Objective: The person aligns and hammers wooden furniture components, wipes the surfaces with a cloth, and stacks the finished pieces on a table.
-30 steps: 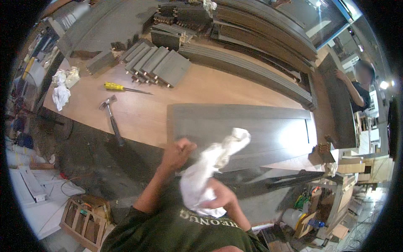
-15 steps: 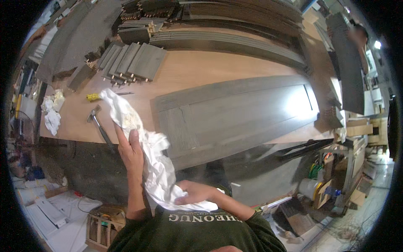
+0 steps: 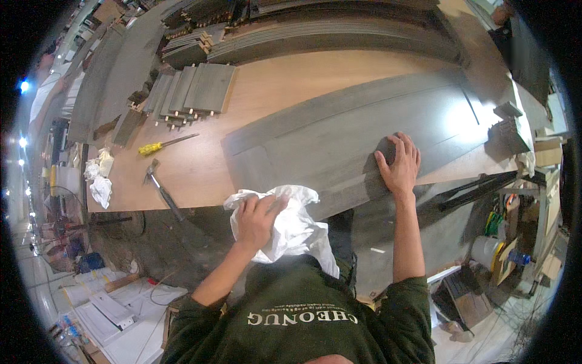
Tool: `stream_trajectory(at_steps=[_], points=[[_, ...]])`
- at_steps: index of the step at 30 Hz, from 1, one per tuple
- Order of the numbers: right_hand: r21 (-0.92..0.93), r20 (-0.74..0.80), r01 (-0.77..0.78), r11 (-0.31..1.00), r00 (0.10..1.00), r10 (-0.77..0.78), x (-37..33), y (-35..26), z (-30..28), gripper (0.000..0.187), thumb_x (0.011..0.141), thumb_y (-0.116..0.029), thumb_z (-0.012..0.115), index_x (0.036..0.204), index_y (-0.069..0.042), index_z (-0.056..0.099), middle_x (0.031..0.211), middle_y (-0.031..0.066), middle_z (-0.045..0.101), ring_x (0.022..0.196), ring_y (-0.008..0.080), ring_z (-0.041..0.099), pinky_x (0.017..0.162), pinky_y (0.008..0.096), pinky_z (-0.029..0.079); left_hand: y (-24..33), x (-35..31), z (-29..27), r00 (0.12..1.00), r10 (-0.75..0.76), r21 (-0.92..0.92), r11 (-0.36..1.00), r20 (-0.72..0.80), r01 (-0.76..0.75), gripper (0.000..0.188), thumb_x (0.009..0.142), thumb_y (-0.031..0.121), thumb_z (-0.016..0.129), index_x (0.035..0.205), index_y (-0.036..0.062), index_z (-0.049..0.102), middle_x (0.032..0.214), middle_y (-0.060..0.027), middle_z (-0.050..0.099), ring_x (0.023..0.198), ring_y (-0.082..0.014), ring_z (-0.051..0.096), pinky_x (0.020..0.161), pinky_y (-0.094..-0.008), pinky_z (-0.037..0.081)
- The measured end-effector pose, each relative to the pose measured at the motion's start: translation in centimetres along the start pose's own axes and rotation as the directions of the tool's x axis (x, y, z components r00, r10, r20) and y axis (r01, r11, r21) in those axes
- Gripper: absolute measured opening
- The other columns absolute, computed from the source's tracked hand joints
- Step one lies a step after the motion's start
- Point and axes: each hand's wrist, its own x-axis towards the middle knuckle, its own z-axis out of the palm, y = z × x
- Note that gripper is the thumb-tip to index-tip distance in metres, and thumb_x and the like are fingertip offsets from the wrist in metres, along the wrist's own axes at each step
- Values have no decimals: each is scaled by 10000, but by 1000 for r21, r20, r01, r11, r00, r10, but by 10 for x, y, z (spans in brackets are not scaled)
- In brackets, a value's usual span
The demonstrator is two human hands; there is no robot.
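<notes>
A grey framed panel (image 3: 327,136), like a cabinet door, lies at a slant on the work table by its front edge. My left hand (image 3: 256,223) is closed on a crumpled white cloth (image 3: 297,218) at the panel's near left corner, with part of the cloth hanging over the edge. On the panel's near side, my right hand (image 3: 400,165) rests with its fingers apart, a shadow beside it. Left of the cloth lie a hammer (image 3: 162,189), its handle over the table edge, and a screwdriver (image 3: 167,144) with a yellow handle.
Grey boards with light dowels (image 3: 188,91) lie stacked at the back left of the table (image 3: 273,79). Long grey strips (image 3: 327,36) run along the back. Crumpled white cloths (image 3: 100,179) sit at the left edge. Another person (image 3: 506,24) is at the far right.
My right hand has let go of the cloth and moved right onto the panel. My left hand has brought the cloth, now bunched up, to the panel's near left corner.
</notes>
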Motion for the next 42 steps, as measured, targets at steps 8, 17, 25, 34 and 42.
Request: stream_trajectory(at_steps=[8, 17, 25, 34, 42], points=[[-10, -57, -12, 1000, 998, 11, 0, 5, 8, 450, 761, -326, 674, 1168, -186, 543, 1339, 50, 460, 1304, 286, 361, 1087, 484, 234, -12, -12, -19, 962, 148, 45, 986, 230, -163, 421, 735, 118, 565, 1153, 107, 612, 1000, -70, 543, 920, -225, 505, 786, -356, 384], [-8, -61, -24, 1000, 998, 23, 2, 5, 7, 444, 748, -308, 680, 1154, -179, 553, 1337, 41, 461, 1299, 276, 366, 1084, 495, 239, 1, 29, -23, 936, 207, -13, 977, 284, -212, 480, 780, 98, 531, 1260, 92, 521, 915, -68, 523, 863, -221, 521, 744, -348, 414], [25, -65, -4, 1000, 998, 6, 4, -5, 5, 430, 756, -316, 671, 1146, -173, 560, 1326, 52, 468, 1278, 292, 386, 1079, 485, 243, -9, 25, -21, 916, 244, -91, 970, 318, -227, 468, 785, 99, 520, 1253, 83, 522, 935, -103, 532, 857, -262, 551, 763, -383, 439], [-10, -86, -13, 1000, 996, 13, 2, 5, 9, 419, 742, -304, 678, 1117, -159, 560, 1306, 75, 484, 1270, 285, 394, 1067, 476, 260, -33, 5, -29, 872, 222, -96, 975, 435, -201, 548, 771, 94, 532, 1315, 131, 483, 944, -116, 520, 864, -288, 556, 729, -416, 457], [-16, -94, -18, 1000, 995, 16, 10, -2, 3, 389, 760, -283, 662, 1110, -147, 562, 1293, 75, 495, 1259, 273, 404, 1055, 435, 277, -10, 36, -15, 911, 280, -141, 959, 302, -248, 521, 776, 86, 524, 1295, 129, 500, 972, -116, 530, 858, -276, 554, 736, -396, 442]])
